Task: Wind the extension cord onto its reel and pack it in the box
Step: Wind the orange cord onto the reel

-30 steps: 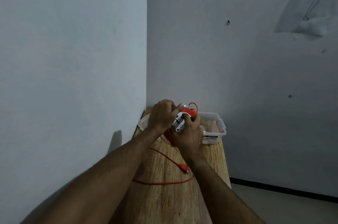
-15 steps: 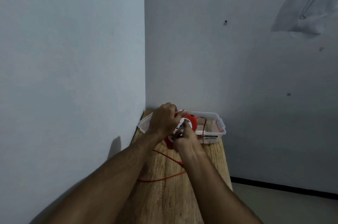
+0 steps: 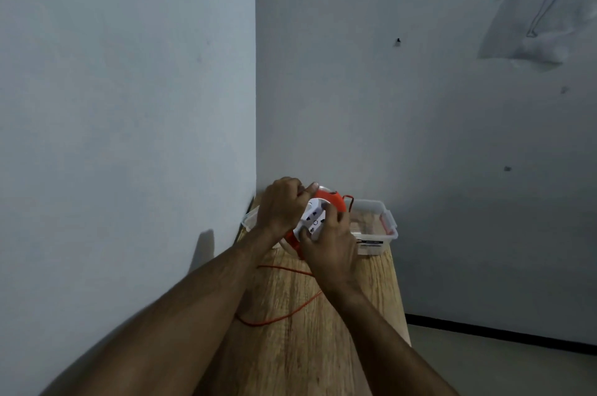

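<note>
We grip the round orange-and-white plastic cord reel [image 3: 318,216] above the wooden surface [image 3: 310,324]: left hand [image 3: 280,209] curled round its rim steadies, right hand [image 3: 332,242] clasps its face to turn, before the clear plastic box [image 3: 376,221].

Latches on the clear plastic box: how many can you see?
1. A red-lined latch sits on the right end of the clear plastic box. The left end lies behind the left hand, so another latch may be hidden there.
</note>
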### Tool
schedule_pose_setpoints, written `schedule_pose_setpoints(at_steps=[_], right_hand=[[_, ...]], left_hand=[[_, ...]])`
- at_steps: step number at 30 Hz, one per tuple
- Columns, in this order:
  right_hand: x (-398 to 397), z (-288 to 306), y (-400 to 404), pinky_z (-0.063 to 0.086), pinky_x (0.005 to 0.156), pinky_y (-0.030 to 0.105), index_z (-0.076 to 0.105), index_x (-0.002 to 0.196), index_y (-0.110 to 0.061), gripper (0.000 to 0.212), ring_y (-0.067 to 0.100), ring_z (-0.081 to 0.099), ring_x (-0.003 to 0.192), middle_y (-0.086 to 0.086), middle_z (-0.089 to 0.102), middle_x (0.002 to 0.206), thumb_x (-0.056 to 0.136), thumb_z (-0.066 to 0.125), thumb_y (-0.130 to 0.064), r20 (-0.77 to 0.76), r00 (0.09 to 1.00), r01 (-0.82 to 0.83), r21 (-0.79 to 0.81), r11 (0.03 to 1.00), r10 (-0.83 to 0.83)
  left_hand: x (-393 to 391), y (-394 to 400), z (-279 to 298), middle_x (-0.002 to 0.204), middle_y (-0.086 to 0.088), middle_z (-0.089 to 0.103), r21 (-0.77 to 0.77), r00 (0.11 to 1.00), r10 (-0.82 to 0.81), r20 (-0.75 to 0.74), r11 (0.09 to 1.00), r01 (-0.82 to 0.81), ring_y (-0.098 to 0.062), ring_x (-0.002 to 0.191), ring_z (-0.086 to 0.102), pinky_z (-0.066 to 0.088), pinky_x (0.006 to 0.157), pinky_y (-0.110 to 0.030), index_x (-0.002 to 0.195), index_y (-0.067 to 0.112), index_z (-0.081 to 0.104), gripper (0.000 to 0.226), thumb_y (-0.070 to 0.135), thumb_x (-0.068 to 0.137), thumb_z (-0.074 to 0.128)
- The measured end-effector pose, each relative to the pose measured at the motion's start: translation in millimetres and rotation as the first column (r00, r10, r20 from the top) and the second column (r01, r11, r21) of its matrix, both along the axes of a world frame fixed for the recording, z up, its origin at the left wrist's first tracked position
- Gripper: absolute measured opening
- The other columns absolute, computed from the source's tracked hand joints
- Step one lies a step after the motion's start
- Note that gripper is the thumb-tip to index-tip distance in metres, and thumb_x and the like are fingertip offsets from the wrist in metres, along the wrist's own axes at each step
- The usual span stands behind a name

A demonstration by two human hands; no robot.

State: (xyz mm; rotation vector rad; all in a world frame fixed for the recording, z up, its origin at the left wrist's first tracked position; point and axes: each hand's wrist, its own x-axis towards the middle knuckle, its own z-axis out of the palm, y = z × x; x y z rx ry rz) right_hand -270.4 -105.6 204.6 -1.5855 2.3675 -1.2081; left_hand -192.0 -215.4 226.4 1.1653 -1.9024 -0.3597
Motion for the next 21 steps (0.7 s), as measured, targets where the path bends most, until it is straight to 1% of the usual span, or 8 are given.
schedule_pose_setpoints(at_steps=[3,6,11,14,15,17,19,21], right_hand=[[0,2,-6,0.053,0.090,0.029,0.044,0.143,-0.022,0.078,0.028,0.062,0.118,0.011,0.047,0.147,0.083,0.069,-0.064,-0.094,0.995,-0.015,-0.003,1.000,0.014],[-3,5,-10,0.053,0.095,0.034,0.051,0.138,-0.019,0.075,0.029,0.060,0.120,0.012,0.047,0.144,0.080,0.074,-0.062,-0.056,0.998,-0.040,0.016,0.999,0.041],[-6,7,-13,0.041,0.087,0.018,0.060,0.125,-0.014,0.064,0.017,0.058,0.112,0.004,0.055,0.130,0.075,0.086,-0.045,0.040,0.995,-0.085,-0.067,0.994,0.088],[1,8,-11,0.043,0.082,0.014,0.064,0.114,-0.015,0.054,0.011,0.061,0.103,-0.001,0.064,0.118,0.074,0.087,-0.043,0.235,0.971,0.002,-0.169,0.986,0.038],[3,9,-12,0.046,0.079,0.014,0.066,0.112,-0.015,0.052,0.013,0.065,0.099,0.000,0.068,0.113,0.074,0.087,-0.042,0.335,0.942,0.063,-0.184,0.981,0.003],[7,9,-17,0.053,0.075,0.018,0.067,0.111,-0.013,0.051,0.019,0.071,0.095,0.003,0.073,0.109,0.073,0.089,-0.039,0.518,0.851,0.175,-0.127,0.976,-0.085],[8,12,-20,0.062,0.075,0.032,0.067,0.108,-0.014,0.050,0.025,0.074,0.090,0.007,0.074,0.110,0.071,0.090,-0.037,0.663,0.727,0.256,-0.020,0.966,-0.179],[10,18,-19,0.064,0.075,0.041,0.062,0.095,-0.016,0.043,0.027,0.074,0.086,0.009,0.072,0.105,0.071,0.091,-0.036,0.795,0.562,0.304,0.057,0.951,-0.227]], left_hand=[[-1,2,1,0.064,0.007,0.055,-0.002,1.000,-0.012,0.004,1.000,0.012,-0.008,0.055,0.053,0.037,0.058,-0.015,0.072,0.017,0.062,0.044,0.052,0.096,0.052],[1,2,1,0.067,0.007,0.056,-0.002,1.000,-0.010,0.016,1.000,0.010,-0.008,0.057,0.052,0.038,0.058,-0.016,0.073,0.015,0.063,0.045,0.053,0.096,0.052],[4,5,4,0.068,0.007,0.054,-0.015,1.000,-0.010,0.029,1.000,0.010,-0.008,0.057,0.049,0.032,0.056,-0.014,0.072,0.021,0.055,0.040,0.052,0.096,0.053],[5,7,7,0.068,0.006,0.054,-0.047,0.996,-0.013,0.086,0.999,0.017,-0.009,0.059,0.049,0.029,0.055,-0.016,0.070,0.020,0.054,0.041,0.051,0.097,0.052],[5,7,8,0.068,0.006,0.053,-0.049,0.995,-0.009,0.097,0.999,0.014,-0.009,0.059,0.048,0.028,0.055,-0.015,0.070,0.019,0.054,0.042,0.051,0.097,0.053],[3,7,8,0.069,0.004,0.054,-0.049,0.994,0.006,0.108,0.999,0.000,-0.009,0.060,0.048,0.026,0.054,-0.014,0.070,0.017,0.055,0.043,0.051,0.097,0.053],[1,7,6,0.072,0.000,0.061,-0.054,0.994,0.012,0.113,0.999,-0.006,-0.009,0.062,0.051,0.030,0.054,-0.014,0.074,0.012,0.062,0.047,0.052,0.096,0.052],[0,7,4,0.076,-0.002,0.066,-0.061,0.993,0.009,0.115,0.998,-0.002,-0.010,0.064,0.053,0.037,0.056,-0.017,0.079,0.009,0.068,0.050,0.053,0.096,0.051]])
